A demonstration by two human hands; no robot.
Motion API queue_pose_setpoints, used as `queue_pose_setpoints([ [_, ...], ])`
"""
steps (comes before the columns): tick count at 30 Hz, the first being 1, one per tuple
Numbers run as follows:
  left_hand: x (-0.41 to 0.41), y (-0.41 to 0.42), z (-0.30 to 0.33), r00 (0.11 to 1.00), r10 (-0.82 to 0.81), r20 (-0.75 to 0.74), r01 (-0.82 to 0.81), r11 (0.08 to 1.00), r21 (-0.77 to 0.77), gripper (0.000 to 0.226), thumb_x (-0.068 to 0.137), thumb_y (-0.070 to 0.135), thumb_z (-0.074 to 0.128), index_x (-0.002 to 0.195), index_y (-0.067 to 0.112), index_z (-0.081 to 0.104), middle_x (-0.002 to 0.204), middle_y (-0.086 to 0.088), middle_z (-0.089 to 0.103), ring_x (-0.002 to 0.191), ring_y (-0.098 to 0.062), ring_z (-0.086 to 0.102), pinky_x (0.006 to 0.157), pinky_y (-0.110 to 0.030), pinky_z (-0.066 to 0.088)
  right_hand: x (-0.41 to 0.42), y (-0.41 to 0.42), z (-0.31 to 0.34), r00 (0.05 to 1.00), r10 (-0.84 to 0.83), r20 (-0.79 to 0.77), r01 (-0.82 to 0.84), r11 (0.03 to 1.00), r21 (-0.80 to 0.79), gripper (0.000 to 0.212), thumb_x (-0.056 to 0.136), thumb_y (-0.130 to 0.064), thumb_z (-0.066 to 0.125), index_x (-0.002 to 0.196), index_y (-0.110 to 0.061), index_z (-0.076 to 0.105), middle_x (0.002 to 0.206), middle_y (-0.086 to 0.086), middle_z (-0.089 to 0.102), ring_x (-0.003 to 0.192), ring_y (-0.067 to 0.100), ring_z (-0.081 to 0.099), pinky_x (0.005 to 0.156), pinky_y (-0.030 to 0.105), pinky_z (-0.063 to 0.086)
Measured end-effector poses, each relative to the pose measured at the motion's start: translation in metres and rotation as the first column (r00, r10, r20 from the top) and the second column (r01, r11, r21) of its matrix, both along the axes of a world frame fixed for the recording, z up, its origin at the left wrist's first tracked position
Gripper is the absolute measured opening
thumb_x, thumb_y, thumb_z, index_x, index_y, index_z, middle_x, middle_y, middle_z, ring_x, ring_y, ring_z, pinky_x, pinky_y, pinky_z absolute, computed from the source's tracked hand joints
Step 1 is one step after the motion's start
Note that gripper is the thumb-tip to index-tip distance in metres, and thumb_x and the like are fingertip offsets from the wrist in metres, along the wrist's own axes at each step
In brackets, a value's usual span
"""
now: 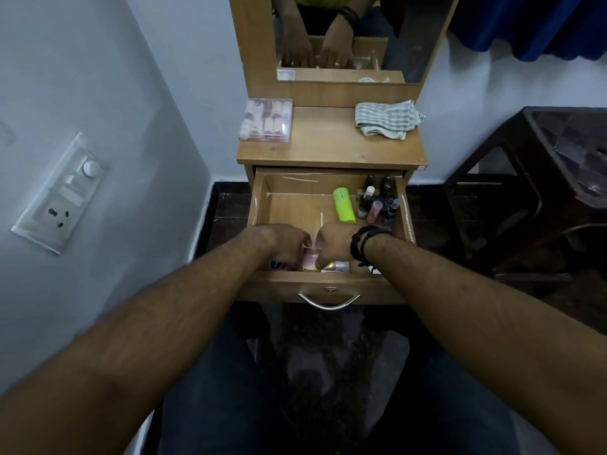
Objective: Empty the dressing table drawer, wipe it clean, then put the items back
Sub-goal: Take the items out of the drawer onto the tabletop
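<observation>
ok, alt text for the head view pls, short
Both hands, left hand and right hand, reach into the front of an open wooden dressing table drawer, fingers curled around small items there. A lime green tube and small dark bottles sit at its right; a striped cloth lies on the tabletop.

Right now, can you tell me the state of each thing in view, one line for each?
drawer: pulled open, partly filled.
green bottle: lying on its side in the drawer.
small bottles: standing upright, grouped at the drawer's right side.
striped cloth: crumpled on the table top.
clear box: closed, flat on the table top.
left hand: fingers curled among items at the drawer's front.
right hand: likewise.
</observation>
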State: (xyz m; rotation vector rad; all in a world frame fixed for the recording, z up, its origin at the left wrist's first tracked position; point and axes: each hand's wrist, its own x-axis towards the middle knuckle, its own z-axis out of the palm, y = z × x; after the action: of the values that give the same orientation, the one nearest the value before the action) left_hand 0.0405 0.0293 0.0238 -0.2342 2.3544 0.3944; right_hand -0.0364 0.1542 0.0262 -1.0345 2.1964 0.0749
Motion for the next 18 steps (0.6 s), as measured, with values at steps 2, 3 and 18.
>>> queue_pose_setpoints([
  [2, 0.0, 0.0, 0.003, 1.0, -0.007, -0.024, 0.007, 1.0, -0.009, 0.059, 0.086, 0.023, 0.074, 0.141, 0.02, 0.054, 0.124, -0.002, 0.064, 0.104, -0.02, 0.064, 0.093, -0.04, 0.055, 0.0, 0.0, 0.0, 1.0, 0.008, 0.004, -0.008, 1.0, -0.002, 0.028, 0.079, -0.035, 0.079, 0.078, -0.013, 0.062, 0.081, 0.004, 0.06, 0.081, 0.024, 0.059, 0.063, 0.027, 0.047],
  [3, 0.0, 0.001, 0.004, 1.0, 0.007, -0.029, -0.007, 1.0, -0.001, 0.048, 0.087, 0.024, 0.074, 0.133, 0.018, 0.061, 0.116, -0.002, 0.068, 0.097, -0.018, 0.068, 0.088, -0.039, 0.057, 0.0, 0.0, 0.0, 1.0, 0.014, 0.009, -0.014, 1.0, 0.001, 0.028, 0.079, -0.035, 0.079, 0.076, -0.013, 0.061, 0.078, 0.003, 0.059, 0.08, 0.024, 0.058, 0.062, 0.027, 0.046],
  [18, -0.011, -0.028, 0.119, 0.682, 0.007, -0.731, -0.051, 0.998, -0.038, 0.03, 0.094, 0.029, 0.063, 0.123, 0.027, 0.063, 0.13, 0.002, 0.053, 0.101, -0.016, 0.061, 0.09, -0.036, 0.05, -0.053, -0.003, 0.09, 0.998, -0.065, 0.027, 0.069, 0.979, -0.194, 0.035, 0.066, -0.036, 0.087, 0.09, -0.017, 0.07, 0.069, -0.004, 0.06, 0.062, 0.014, 0.054, 0.049, 0.022, 0.04],
])
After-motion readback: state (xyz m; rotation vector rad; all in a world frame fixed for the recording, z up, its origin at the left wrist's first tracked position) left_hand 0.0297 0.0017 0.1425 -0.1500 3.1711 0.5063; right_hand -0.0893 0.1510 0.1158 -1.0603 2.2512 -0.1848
